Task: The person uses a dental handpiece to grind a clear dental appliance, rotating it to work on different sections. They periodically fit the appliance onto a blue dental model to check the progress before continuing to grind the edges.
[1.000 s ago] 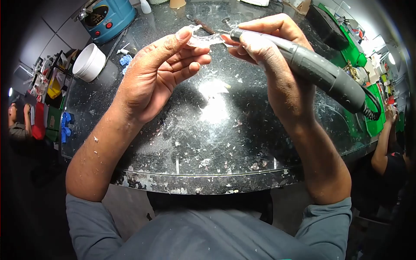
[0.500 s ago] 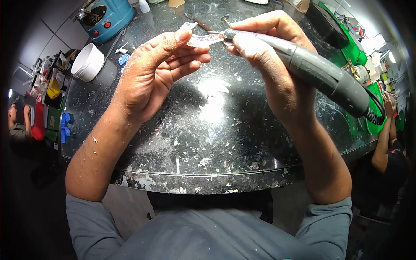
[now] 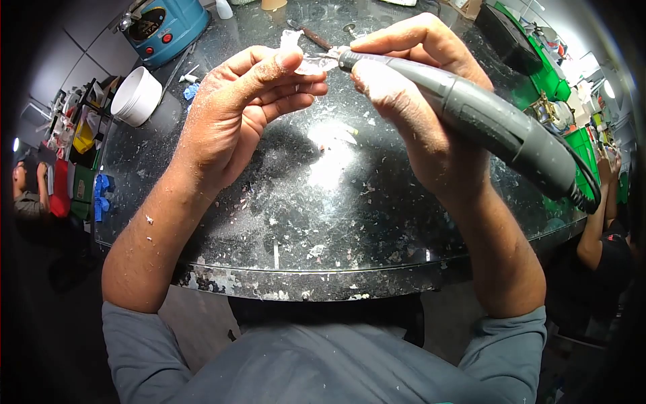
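Between the thumb and fingers of my left hand (image 3: pixel 232 111) is a clear dental splint (image 3: pixel 313 66), a curved see-through piece held up over the bench. My right hand (image 3: pixel 420 101) grips a dark grey rotary handpiece (image 3: pixel 488 114) like a thick pen, thumb along its lower side. Its tip end points left, right at the splint's edge; the bit itself is mostly lost against the clear plastic. White dust coats my right thumb and my left fingertips. Behind the splint, a tool with a brown handle (image 3: pixel 315 38) lies on the bench.
White flakes and dust litter the black bench top (image 3: pixel 282 222). A white tub (image 3: pixel 136 97) stands left, before a blue machine (image 3: pixel 167 34) with red buttons. Green bins (image 3: pixel 552 77) line the right side. Other people (image 3: pixel 609 229) are at both edges of view.
The splint has turned in my left fingers, one end now pointing more upward. The handpiece's tip has shifted slightly left and its rear end slightly down.
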`<state>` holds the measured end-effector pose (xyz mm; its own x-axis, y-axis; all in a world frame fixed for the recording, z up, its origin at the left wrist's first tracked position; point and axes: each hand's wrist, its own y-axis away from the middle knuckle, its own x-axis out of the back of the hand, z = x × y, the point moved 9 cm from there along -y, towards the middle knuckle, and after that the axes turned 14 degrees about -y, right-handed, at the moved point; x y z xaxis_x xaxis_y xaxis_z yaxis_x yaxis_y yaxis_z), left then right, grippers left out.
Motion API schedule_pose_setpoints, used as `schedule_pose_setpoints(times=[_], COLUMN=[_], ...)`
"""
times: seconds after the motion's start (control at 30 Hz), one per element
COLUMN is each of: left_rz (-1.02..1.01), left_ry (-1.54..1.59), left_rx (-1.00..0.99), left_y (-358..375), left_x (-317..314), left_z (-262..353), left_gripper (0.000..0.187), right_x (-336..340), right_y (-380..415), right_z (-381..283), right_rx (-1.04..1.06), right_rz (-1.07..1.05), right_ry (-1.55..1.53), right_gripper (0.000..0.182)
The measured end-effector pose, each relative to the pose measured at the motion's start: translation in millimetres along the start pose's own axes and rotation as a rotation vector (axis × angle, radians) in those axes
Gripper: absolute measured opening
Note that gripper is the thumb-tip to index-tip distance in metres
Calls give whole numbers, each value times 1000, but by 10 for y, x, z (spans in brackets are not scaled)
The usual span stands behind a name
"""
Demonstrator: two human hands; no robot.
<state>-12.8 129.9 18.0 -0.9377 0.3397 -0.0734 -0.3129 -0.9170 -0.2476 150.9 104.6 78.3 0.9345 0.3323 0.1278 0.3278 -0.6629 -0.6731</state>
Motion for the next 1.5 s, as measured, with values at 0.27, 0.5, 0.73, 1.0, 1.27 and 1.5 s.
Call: schedule_pose_setpoints(times=[0.27, 0.5, 0.73, 1.0, 1.27, 1.5], left_rz=[1, 5, 18, 20, 27, 40], left_ry=[31, 16, 40, 62, 135, 100], left_rx=[-12, -14, -8, -26, -63, -79], left_y=[7, 3, 2, 2, 23, 16], left_x=[-17, -26, -34, -29, -65, -46], left_z=[-5, 2, 1, 42, 98, 87], left_gripper=[24, 22, 22, 17, 11, 8], right_x=[-13, -23, -68, -38, -70, -78], right_y=[16, 64, 2, -9, 16, 17], right_z=[14, 70, -102, -157, -132, -124], right_rx=[30, 39, 182, 166, 246, 233], right_rz=[18, 51, -8, 56, 44, 4], right_ry=[-15, -8, -59, -2, -158, -66], right_gripper=[25, 26, 27, 23, 23, 25])
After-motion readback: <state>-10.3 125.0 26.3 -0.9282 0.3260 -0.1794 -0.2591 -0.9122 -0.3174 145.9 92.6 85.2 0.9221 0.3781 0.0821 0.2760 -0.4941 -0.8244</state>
